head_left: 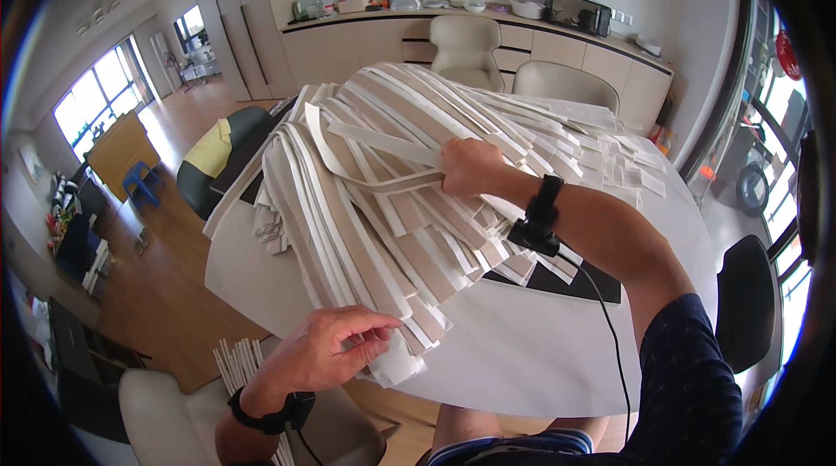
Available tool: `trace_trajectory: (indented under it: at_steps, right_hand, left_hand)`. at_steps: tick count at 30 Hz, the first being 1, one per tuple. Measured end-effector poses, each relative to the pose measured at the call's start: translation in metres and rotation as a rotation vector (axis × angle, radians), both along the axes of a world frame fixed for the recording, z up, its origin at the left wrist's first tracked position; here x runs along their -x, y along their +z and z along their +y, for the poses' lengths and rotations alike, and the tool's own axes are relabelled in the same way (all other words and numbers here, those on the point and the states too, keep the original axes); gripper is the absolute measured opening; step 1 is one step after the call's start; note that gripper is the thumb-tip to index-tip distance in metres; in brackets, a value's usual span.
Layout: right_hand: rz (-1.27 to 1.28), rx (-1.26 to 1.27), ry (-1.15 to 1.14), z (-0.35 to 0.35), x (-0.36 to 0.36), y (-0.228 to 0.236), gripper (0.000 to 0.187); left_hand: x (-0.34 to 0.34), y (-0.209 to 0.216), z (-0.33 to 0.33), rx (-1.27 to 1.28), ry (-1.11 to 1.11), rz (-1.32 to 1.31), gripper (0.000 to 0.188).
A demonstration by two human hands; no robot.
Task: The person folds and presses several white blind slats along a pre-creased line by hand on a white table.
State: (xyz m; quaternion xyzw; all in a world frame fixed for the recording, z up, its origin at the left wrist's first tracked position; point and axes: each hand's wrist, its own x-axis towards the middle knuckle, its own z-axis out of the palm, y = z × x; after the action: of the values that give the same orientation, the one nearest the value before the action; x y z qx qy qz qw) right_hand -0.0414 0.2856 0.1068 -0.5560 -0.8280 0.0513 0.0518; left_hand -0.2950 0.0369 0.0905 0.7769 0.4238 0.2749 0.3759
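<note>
A large heap of long, flat beige-and-white strips (348, 231) lies over a white table, bent and overlapping. My right hand (470, 165) is closed around the end of one loose strip (383, 183), which curves up and leftward above the heap. Down at the near left ends of the strips is my left hand (335, 348). Its thumb and forefinger are curved with a gap between them, beside the strip ends, and nothing shows in its grip. Both wrists wear black bands with a small device and a cable.
The white table (531, 353) has a dark flat panel (566, 283) under the heap. A pale chair (165, 414) with a bundle of thin strips (239, 361) stands at the near left. More chairs surround the table; a microwave (576, 13) sits on the far counter.
</note>
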Motion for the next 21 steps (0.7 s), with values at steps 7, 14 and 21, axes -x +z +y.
trace_trajectory:
  at_steps: [7,14,21]
  right_hand:
    - [0.147,0.008,0.099,0.02,-0.03,0.016,0.032]
    - [0.358,-0.048,0.181,-0.065,-0.13,0.124,0.05]
    - [0.243,0.414,-0.056,-0.162,-0.332,0.067,0.052]
  left_hand:
    - [0.001,-0.004,0.001,0.015,-0.013,0.004,0.028]
    - [-0.007,0.001,0.001,0.035,0.009,-0.004,0.027]
    - [-0.047,0.01,0.01,0.029,-0.099,0.008,0.028]
